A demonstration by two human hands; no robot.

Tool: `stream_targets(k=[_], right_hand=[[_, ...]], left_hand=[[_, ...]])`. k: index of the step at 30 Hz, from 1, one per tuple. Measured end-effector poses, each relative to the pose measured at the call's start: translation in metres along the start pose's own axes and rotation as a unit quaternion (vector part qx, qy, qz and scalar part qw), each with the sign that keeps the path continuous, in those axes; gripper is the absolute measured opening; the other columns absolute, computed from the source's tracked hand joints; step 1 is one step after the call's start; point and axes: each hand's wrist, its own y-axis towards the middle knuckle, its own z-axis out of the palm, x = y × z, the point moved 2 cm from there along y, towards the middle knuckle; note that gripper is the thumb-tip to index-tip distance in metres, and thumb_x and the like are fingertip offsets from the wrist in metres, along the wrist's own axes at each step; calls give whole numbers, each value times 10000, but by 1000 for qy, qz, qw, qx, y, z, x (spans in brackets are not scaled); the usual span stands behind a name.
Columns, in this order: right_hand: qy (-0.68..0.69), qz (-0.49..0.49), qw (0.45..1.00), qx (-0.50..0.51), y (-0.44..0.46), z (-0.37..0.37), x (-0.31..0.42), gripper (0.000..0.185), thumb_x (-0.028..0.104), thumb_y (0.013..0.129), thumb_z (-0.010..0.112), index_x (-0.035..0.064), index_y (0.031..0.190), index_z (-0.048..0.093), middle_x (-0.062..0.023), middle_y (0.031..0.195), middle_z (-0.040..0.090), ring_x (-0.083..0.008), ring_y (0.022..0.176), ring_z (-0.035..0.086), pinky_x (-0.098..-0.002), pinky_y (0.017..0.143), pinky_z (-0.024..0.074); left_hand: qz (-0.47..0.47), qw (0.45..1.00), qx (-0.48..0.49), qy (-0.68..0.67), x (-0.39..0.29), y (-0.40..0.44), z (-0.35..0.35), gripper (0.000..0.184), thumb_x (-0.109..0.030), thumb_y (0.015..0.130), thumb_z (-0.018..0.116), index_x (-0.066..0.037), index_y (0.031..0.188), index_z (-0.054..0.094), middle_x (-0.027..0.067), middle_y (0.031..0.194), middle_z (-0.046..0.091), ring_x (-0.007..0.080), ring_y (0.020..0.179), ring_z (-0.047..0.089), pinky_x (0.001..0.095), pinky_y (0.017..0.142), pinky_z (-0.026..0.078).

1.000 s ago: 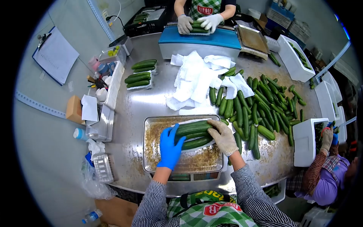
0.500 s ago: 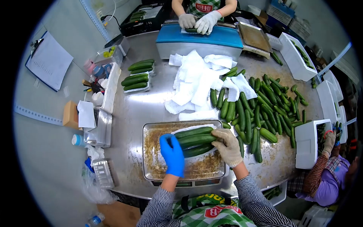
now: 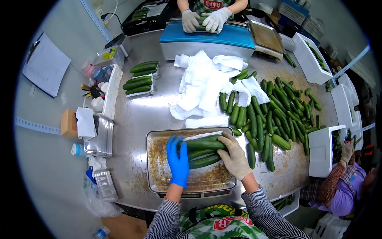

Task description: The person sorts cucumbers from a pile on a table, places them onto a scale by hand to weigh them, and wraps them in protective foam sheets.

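Observation:
Several green cucumbers (image 3: 203, 153) lie side by side over a white liner on the stained metal tray (image 3: 163, 181) of a scale. At their left ends is my left hand (image 3: 178, 161) in a blue glove, its fingers curved round them. My right hand (image 3: 234, 156), in a pale knitted glove, wraps the right ends. Beyond the tray lie crumpled white net liners (image 3: 205, 85). To the right spreads a large pile of loose cucumbers (image 3: 278, 115). Two packed trays of cucumbers (image 3: 138, 85) sit at the back left.
Across the table a person's gloved hands (image 3: 203, 22) hold a cucumber pack on a blue-topped machine (image 3: 169, 36). White foam boxes (image 3: 320, 153) line the right edge, where another person in purple (image 3: 346, 191) reaches in. Tools in a white bin (image 3: 111, 95) stand left.
My left hand lifted slightly off the cucumbers and has closed round their left ends again. My right hand stays at the right ends, and the cucumbers have shifted slightly.

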Motion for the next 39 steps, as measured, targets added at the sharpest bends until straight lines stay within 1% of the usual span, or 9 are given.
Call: stream_targets(k=[5,8,13,17,23,27,32,35,39], right_hand=[[46,18,996,76,1,-20,6,449,95,870,645,90,1312,560,-278,1438,439,-410,1331,453,-410,1107,388],[36,-26,995,89,-2,-15,-4,476,123,892,633,68,1353,527,-300,1439,428,-418,1338,446,-404,1112,380],[-17,84,996,28,2,-8,12,597,277,958,576,-64,1415,401,-344,1404,437,-452,1284,484,-437,1084,398],[-92,156,982,61,10,-10,33,640,369,954,569,-28,1430,409,-333,1358,477,-461,1199,539,-464,1013,443],[-83,166,982,17,9,11,38,558,391,927,604,76,1383,532,-291,1331,513,-446,1180,554,-450,985,466],[-24,177,984,-5,4,23,40,481,286,953,597,-15,1325,552,-262,1286,534,-392,1197,534,-412,1037,413],[5,82,997,-9,66,41,81,409,229,976,570,-24,1296,549,-247,1222,538,-376,1136,546,-403,1015,418],[59,26,998,22,142,73,102,525,350,1000,486,-61,1325,516,-300,1247,531,-403,1140,562,-413,1013,432],[57,34,994,92,229,152,94,572,395,969,484,-62,1307,547,-363,1226,559,-477,1147,560,-439,1022,427]], left_hand=[[-15,983,7,-180,12,-29,-9,141,-9,907,590,-37,1044,595,187,1521,369,314,1418,354,417,1161,281],[-12,981,19,-195,10,-33,-12,173,-13,913,590,-38,1083,599,185,1520,370,319,1414,356,414,1169,266],[-19,994,16,-104,-1,-24,-7,384,-89,950,577,-50,1331,551,210,1512,359,341,1412,349,413,1154,287],[-75,995,47,38,-3,-22,-14,468,-189,985,571,-90,1436,496,229,1430,401,359,1349,392,416,1121,325],[-41,996,-69,34,0,-36,-6,363,-208,965,601,-61,1297,590,198,1273,473,349,1221,446,431,1059,350],[-12,993,-106,45,3,-27,-15,334,-205,931,639,-64,1234,628,187,1271,488,347,1193,464,441,1045,362],[64,985,-154,34,-20,43,-65,283,-227,969,584,-55,1185,642,168,1234,505,320,1164,476,427,1025,383],[82,977,-195,-10,-7,118,-106,251,-195,1012,509,-42,1140,660,142,1142,566,288,1101,509,389,990,394],[112,970,-214,25,75,212,-145,260,-213,999,549,-10,1095,679,149,1055,635,283,1007,587,366,920,439]])
